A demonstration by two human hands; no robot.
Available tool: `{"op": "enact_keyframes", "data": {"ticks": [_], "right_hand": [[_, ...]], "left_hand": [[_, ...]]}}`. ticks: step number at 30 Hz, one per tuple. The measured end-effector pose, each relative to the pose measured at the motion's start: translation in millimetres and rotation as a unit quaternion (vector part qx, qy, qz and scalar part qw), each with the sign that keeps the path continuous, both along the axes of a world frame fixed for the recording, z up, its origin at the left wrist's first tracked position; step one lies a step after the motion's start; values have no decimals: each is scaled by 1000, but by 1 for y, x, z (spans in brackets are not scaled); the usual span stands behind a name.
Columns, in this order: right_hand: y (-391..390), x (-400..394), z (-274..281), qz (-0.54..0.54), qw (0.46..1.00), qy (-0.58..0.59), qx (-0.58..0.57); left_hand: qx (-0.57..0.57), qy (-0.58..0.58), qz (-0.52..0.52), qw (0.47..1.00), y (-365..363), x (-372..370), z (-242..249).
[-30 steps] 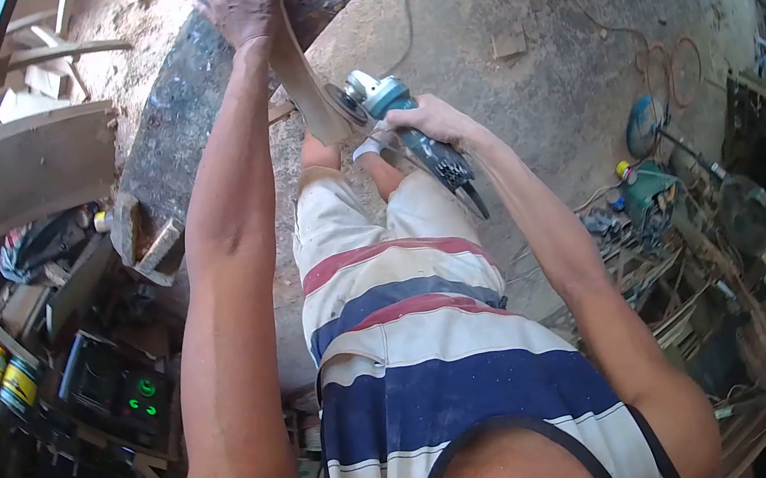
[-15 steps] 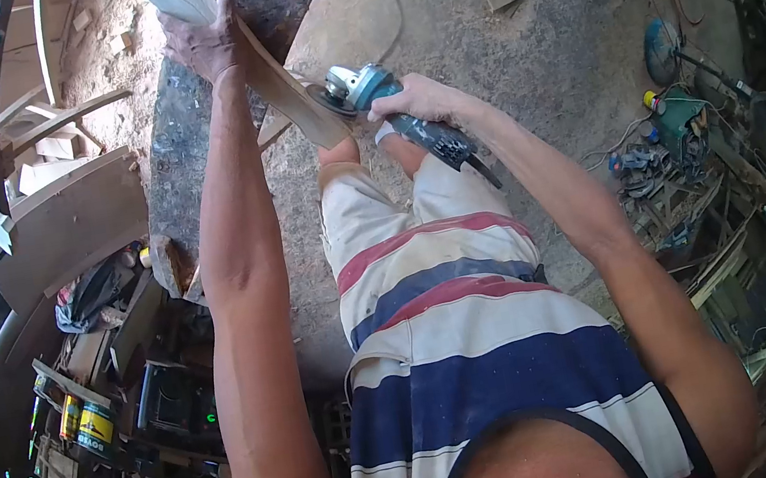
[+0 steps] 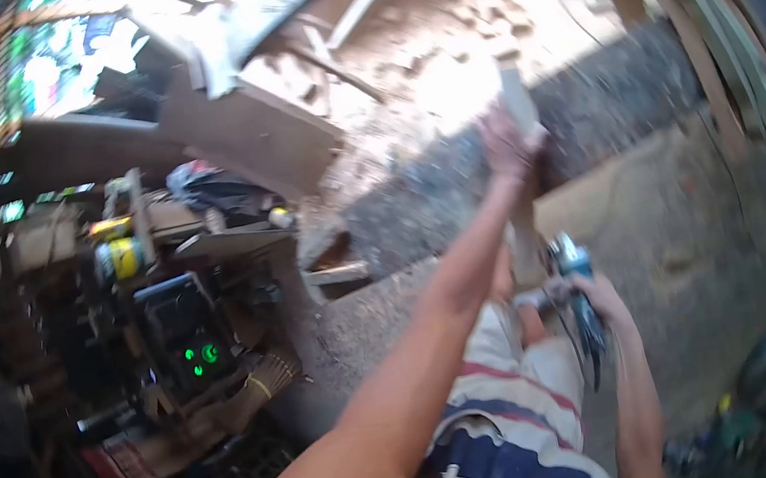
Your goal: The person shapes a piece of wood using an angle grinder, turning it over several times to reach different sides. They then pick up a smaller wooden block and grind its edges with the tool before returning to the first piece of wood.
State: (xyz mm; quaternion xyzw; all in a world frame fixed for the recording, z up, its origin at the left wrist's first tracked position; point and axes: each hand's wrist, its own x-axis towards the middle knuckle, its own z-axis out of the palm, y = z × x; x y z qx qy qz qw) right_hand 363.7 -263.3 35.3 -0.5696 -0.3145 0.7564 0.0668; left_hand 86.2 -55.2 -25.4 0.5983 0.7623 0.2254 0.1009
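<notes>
My left hand (image 3: pixel 507 145) is wrapped round the upper part of a pale wooden piece (image 3: pixel 517 95), held out over the dark worn slab. Below the hand, the lower part of the piece runs down toward my legs, smeared by motion. Closer to my body, my right hand (image 3: pixel 599 294) grips the body of a teal angle grinder (image 3: pixel 571 260). The grinder's head lies just right of the wood's lower end, and its dark rear end points down toward me. Its disc is too blurred to make out.
The long dark slab (image 3: pixel 417 198) crosses beyond my legs, with sawdust and offcuts behind it. Curved wooden pieces (image 3: pixel 723 30) lean at the right. On the left are a black device with green lights (image 3: pixel 179 324) and a yellow-labelled can (image 3: pixel 120 259).
The view has swung left, bringing the left-hand clutter and bright opening further into sight and blurring the picture. Both hands keep their holds on the wood and grinder.
</notes>
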Motion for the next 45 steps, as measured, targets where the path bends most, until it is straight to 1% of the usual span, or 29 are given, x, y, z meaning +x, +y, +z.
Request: {"op": "enact_keyframes", "data": {"ticks": [1,2,4,7,10,11,12,13,14,15,16,17,18,19,20,21,24,25,27,30,34,35,37,41,44,45], "right_hand": [[4,2,19,12,999,11,-41],[0,4,18,-12,998,-3,-61],[-6,10,14,19,995,-44,-83],[2,6,-10,0,993,-26,-116],[6,6,-35,-54,992,-1,-114],[13,2,-23,-62,993,-2,-101],[11,0,-29,-112,989,36,-84],[15,3,-42,-119,985,73,-100],[17,4,-32,-113,987,68,-90],[19,3,-21,-108,989,63,-80],[27,-15,18,-164,975,54,-140],[29,-13,15,-145,975,14,-167],[36,-27,41,-137,979,-18,-147],[36,-32,38,-124,980,-11,-153],[32,-31,17,-106,984,-11,-143],[30,-17,-1,-83,988,3,-130],[29,-32,24,-90,986,10,-143],[25,-31,20,-72,989,-14,-130],[21,-23,15,-55,990,-17,-127],[9,-13,28,-30,991,-31,-125],[3,-1,27,17,992,-62,-105],[2,1,25,23,992,-66,-100],[4,2,28,30,992,-68,-99],[8,-3,51,-6,996,-28,-79],[-4,9,27,52,995,-54,-60],[2,8,43,42,996,-42,-73]], "left_hand": [[-11,-28,8,1000,1,2,2],[-7,-36,17,999,3,4,1],[3,-44,27,999,2,8,4],[12,-39,31,999,5,6,4],[-10,-38,19,999,-1,9,9],[-15,-33,10,999,0,6,10],[-27,-34,-3,999,1,6,-2],[-73,-10,-17,997,6,0,-25],[-197,71,-57,976,8,-4,-4],[-114,13,-31,993,-2,-4,-38],[-91,-134,-4,987,0,-11,-3],[-32,-82,-15,996,4,-15,-4],[28,-25,-20,999,7,-18,-1],[61,98,-21,993,8,-24,-20],[88,30,-10,996,8,-24,-26],[68,36,-7,997,12,-15,-22],[97,26,6,995,9,-13,-19],[94,18,2,995,7,-12,-17],[93,6,-5,996,11,-13,-13],[60,1,2,998,11,-12,-10],[91,4,-1,996,12,-12,-11],[72,1,6,997,13,-12,-11],[34,-5,19,999,12,-9,-5],[41,-22,5,999,15,-12,-9],[44,-31,-1,999,14,-12,-6],[46,-31,-2,998,15,-14,-7]]}}
